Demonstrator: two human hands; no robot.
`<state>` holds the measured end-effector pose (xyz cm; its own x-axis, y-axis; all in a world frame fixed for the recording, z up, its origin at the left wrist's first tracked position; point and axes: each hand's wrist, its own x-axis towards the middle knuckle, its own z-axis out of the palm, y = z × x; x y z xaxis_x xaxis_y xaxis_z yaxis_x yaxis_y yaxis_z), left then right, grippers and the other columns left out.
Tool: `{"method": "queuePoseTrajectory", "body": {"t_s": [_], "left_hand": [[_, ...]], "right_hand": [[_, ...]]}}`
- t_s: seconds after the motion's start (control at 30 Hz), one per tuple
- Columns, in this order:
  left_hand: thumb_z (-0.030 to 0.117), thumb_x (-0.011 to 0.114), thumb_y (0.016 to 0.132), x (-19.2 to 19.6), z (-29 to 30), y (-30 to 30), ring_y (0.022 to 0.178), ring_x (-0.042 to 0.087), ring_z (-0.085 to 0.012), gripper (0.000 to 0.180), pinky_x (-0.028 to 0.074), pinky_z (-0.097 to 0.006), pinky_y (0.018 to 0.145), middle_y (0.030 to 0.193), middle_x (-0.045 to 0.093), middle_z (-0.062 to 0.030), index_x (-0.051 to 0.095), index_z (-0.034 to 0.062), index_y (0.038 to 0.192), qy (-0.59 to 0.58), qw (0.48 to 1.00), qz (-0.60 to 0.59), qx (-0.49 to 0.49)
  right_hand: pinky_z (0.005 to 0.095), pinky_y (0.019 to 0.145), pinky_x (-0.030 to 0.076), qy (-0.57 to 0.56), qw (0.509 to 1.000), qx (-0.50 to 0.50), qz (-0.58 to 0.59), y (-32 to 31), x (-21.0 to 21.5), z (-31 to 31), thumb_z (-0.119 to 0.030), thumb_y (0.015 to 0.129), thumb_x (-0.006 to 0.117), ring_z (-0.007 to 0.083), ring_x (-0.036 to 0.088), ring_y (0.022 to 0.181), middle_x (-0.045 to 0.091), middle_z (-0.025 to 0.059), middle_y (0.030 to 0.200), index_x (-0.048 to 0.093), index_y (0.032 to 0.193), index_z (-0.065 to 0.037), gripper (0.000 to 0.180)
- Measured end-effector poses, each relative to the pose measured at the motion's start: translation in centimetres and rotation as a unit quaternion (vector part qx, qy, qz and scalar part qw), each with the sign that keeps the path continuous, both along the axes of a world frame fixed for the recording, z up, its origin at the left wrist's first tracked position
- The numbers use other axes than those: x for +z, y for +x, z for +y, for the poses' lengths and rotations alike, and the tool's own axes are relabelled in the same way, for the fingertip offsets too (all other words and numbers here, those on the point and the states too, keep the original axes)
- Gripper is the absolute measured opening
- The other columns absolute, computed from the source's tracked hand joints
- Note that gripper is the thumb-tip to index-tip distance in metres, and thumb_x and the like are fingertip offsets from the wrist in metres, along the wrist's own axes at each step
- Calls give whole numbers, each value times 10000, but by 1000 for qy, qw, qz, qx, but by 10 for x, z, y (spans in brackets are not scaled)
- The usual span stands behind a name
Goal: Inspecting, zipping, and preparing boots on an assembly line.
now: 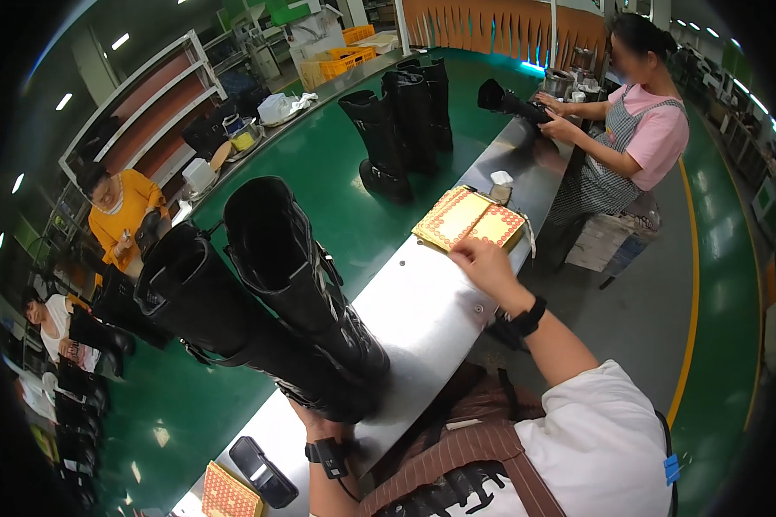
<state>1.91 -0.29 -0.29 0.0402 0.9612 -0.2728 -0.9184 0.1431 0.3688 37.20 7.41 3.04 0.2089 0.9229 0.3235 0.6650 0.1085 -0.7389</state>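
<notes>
Two tall black boots (272, 293) with buckled straps stand upright, side by side, on the shiny metal ledge in front of me. My left hand (316, 424) is low against the near boot; its fingers are hidden behind the black leather. Farther right, my right hand (486, 265) is at the near edge of a stack of yellow sheets (466, 217) with a red pattern. The fingers are bent and pinched together at the stack's edge. Whether a sheet is between them is too small to tell.
A phone-like black device (264, 471) and another patterned stack (229, 493) lie at the lower left. More black boots (398, 129) stand on the green surface (319, 155). A co-worker (634, 129) at the far right handles a boot; others sit along the left.
</notes>
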Motion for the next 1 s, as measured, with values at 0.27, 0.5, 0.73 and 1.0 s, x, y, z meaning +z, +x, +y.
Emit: {"method": "queuePoseTrajectory", "body": {"t_s": [0.27,0.5,0.73,1.0], "left_hand": [[595,408,904,-14,-4,-23,793,602,-323,642,512,-426,751,882,624,-185,602,1,1049,-24,998,51,41],[748,389,822,-32,-2,-42,828,622,-336,883,524,-420,825,952,634,-229,591,-78,1061,26,999,36,31],[693,385,853,-14,-4,-31,815,624,-347,820,528,-432,817,950,633,-242,590,-71,1071,-10,999,-1,35],[611,431,870,-14,-1,-32,728,621,-330,682,535,-431,744,821,636,-190,603,-42,969,-56,996,30,59]], "right_hand": [[354,689,536,-5,990,-95,-101,72,-36,42,-58,735,714,263,688,736,694,163,796,705,917,7,193],[384,701,526,-22,981,-102,-161,57,-35,52,-29,786,632,294,678,771,685,170,807,696,887,3,124],[354,695,510,-164,979,-34,-112,90,-47,75,-54,829,585,252,659,801,677,150,865,629,954,-5,142],[385,782,516,-180,979,-37,-88,84,-33,69,-62,810,629,317,664,905,683,193,965,639,971,-6,171]]}}
